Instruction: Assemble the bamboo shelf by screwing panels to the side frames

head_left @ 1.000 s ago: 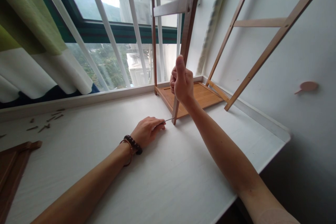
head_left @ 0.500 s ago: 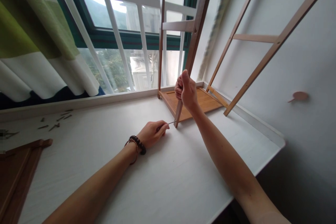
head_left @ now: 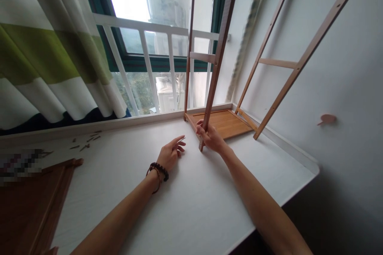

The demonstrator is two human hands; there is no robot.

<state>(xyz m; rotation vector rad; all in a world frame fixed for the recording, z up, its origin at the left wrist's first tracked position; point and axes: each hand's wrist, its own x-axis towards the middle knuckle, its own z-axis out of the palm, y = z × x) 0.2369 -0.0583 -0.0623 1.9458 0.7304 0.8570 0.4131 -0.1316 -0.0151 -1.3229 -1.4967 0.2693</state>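
Note:
A bamboo rack stands on the white tabletop [head_left: 191,199] by the window, with its shelf board [head_left: 227,121] low and its legs rising out of view. My right hand [head_left: 211,137] is wrapped round the bottom of the near front leg [head_left: 214,79], just above the table. My left hand [head_left: 171,153], with a dark bead bracelet on the wrist, rests on the table a little left of that leg. Its fingers are stretched out and point at the leg's foot. A thin pale sliver shows at its index fingertip; I cannot make out what it is.
Several small dark screws or pegs [head_left: 86,143] lie scattered at the far left by the window sill. A dark wooden panel [head_left: 32,203] lies at the near left. A striped curtain [head_left: 50,55] hangs at the left. The table's edge runs along the right, beside the white wall.
My right hand has slid down the leg from mid-height to its foot. My left hand has pulled back from the leg's base and its pinch has loosened. The view has tilted upward.

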